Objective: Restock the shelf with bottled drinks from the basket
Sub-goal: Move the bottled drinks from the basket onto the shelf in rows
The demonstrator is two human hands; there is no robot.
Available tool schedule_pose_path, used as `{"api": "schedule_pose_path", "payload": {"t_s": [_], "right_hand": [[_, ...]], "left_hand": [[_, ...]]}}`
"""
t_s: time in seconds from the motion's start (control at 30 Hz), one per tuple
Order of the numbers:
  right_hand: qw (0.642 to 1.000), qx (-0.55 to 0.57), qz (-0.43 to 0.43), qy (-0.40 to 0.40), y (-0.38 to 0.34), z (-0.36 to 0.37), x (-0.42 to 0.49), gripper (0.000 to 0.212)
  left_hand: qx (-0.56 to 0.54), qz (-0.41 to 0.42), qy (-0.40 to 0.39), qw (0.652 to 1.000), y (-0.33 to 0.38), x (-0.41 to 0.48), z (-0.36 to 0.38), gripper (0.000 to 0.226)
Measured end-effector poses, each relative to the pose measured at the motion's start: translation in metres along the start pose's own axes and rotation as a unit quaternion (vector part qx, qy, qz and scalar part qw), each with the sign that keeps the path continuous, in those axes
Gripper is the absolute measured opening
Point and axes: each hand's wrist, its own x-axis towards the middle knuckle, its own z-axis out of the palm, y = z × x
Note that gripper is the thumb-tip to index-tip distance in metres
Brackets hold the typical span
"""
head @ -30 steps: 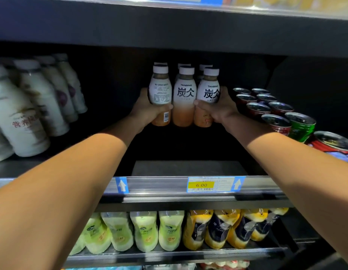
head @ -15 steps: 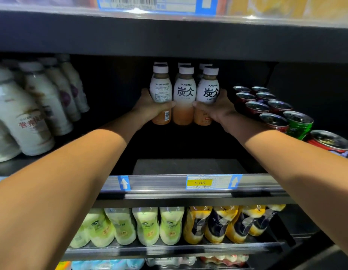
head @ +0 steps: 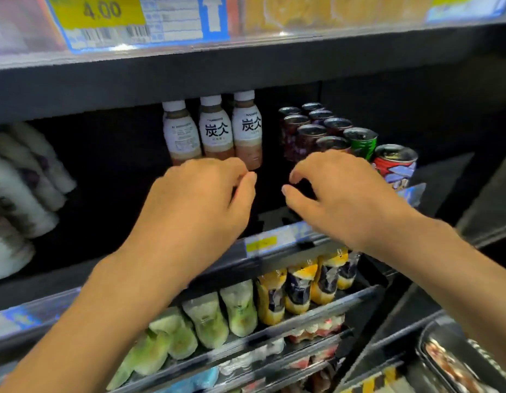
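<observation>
Moved: your 2 hands have let go of the 3 bottles [head: 216, 129] and drawn back toward the shelf [head: 84, 268] front; the bottles stand where you set them.
Left hand [head: 198, 199]: fingers loosely curled, holding nothing. It hangs in front of the bottles and hides their bases.
Right hand [head: 342, 194]: fingers curved and spread, also holding nothing, just in front of the cans [head: 311, 134].
Where the bottles are: upright, deep on the middle shelf, side by side in 1 tight row, with more caps dimly showing behind them.
Why so deep: probably so that the dark floor in front stays free for the next rows from the basket, which this view does not clearly show.
Why so tight: you likely squared them with both hands so that the row keeps its lane between the cans on the right and the white bottles [head: 25, 199] well off to the left.
Look of a bottle: white cap, white wrap label, brown drink showing at the neck and bottom.
Facing: 2 show bold dark characters; the left one shows small print, so it probably wants a turn.
</observation>
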Motion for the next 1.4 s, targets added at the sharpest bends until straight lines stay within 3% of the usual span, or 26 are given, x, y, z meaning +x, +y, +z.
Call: {"api": "schedule_pose_path", "payload": {"t_s": [0.17, 0.43, 0.57, 0.7, 0.87, 1.03, 1.2, 1.4], "right_hand": [[0.986, -0.103, 0.092, 0.096, 0.017, -0.004, -0.108, 0.032], [0.938, -0.151, 0.307, -0.053, 0.089, 0.008, -0.25, 0.044], [0.884, -0.135, 0.438, -0.088, 0.148, 0.034, -0.319, 0.042], [0.834, -0.094, 0.519, -0.165, 0.221, 0.06, -0.361, 0.038], [0.792, -0.042, 0.564, -0.23, 0.341, 0.097, -0.399, 0.04], [0.77, 0.008, 0.57, -0.286, 0.455, 0.138, -0.419, 0.047], [0.757, 0.055, 0.576, -0.304, 0.553, 0.2, -0.434, 0.039], [0.691, 0.112, 0.624, -0.348, 0.644, 0.343, -0.469, 0.035]], "left_hand": [[0.004, 0.156, 0.007, 0.988, 0.06, -0.023, 0.022, 0.034], [-0.047, 0.366, -0.082, 0.926, 0.191, -0.049, 0.106, 0.036], [-0.051, 0.474, -0.175, 0.861, 0.286, -0.065, 0.169, 0.012], [0.039, 0.552, -0.268, 0.789, 0.373, -0.081, 0.253, 0.021], [0.053, 0.529, -0.355, 0.769, 0.482, -0.068, 0.356, 0.025], [0.019, 0.451, -0.428, 0.783, 0.571, -0.044, 0.454, 0.031], [0.024, 0.396, -0.522, 0.755, 0.624, -0.024, 0.567, 0.026], [0.059, 0.338, -0.579, 0.739, 0.647, -0.024, 0.748, 0.03]]}}
